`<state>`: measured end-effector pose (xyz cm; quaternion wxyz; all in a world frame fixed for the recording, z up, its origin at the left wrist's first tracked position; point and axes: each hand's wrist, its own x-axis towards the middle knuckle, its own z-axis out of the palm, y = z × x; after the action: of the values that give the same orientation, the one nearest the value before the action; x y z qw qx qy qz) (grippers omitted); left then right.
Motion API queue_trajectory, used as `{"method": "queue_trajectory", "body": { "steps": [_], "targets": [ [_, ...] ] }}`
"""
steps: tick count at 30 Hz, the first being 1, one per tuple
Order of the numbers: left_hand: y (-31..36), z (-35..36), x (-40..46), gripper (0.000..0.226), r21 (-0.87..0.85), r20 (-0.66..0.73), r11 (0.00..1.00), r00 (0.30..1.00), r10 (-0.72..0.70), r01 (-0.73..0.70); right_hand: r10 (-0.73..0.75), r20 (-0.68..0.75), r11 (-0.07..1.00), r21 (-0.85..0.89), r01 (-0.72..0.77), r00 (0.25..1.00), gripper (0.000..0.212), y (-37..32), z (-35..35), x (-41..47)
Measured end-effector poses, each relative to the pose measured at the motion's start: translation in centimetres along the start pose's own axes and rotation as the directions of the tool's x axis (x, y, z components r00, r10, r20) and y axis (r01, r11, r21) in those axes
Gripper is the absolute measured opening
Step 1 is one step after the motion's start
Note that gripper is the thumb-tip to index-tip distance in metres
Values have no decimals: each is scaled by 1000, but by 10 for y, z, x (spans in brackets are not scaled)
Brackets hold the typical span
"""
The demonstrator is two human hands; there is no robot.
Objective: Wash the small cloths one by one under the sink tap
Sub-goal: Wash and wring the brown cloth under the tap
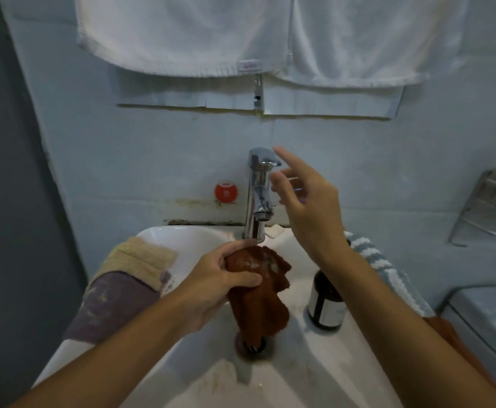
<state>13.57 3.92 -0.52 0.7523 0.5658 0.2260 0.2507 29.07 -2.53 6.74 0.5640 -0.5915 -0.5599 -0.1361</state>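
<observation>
left hand [220,285] grips rust cloth [258,293] under tap [258,192] | right hand [305,201] loose, empty | bottle [326,301] label unreadable

Brightness: we see a dim room with a cool, bluish cast.
Glare: small highlights sit on the chrome tap [258,189] and on the wet sink [273,375] rim.
Shadows: soft, darkest along the left wall.
Blur: we find the right hand [302,201] slightly smeared; fine detail is soft throughout.
Distortion: wide-angle bending curves the hanging towels [241,33] and the frame edges.
</observation>
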Motion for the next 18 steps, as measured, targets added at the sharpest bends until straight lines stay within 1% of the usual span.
{"method": "queue_trajectory", "body": {
  "steps": [2, 4, 6, 10, 13, 18],
  "targets": [
    [0, 5, 2, 61, -64, -14, 998, 1000, -26, 25, -48, -29, 998, -42, 46, 998, 37, 1, 4, 8],
    [0, 6, 3, 58, -94, -41, 995, 998, -50, 46, -121, -72, 990, -82, 115, 990, 31, 4, 6, 14],
    [0, 4, 5, 59, -118, -60, 991, 996, -64, 56, -167, -86, 983, -84, 160, 982, 28, 6, 6, 17],
    [1, 1, 7, 61, -165, -85, 985, 994, -69, 55, -167, -104, 984, -82, 159, 980, 25, 5, 7, 29],
    [2, 2, 6, 65, -171, -64, 984, 996, -67, 56, -158, -117, 986, -66, 151, 980, 23, 4, 6, 39],
    [0, 1, 0, 67, -142, -21, 988, 998, -62, 58, -123, -95, 992, -6, 123, 988, 23, 5, 4, 40]
  ]
}}
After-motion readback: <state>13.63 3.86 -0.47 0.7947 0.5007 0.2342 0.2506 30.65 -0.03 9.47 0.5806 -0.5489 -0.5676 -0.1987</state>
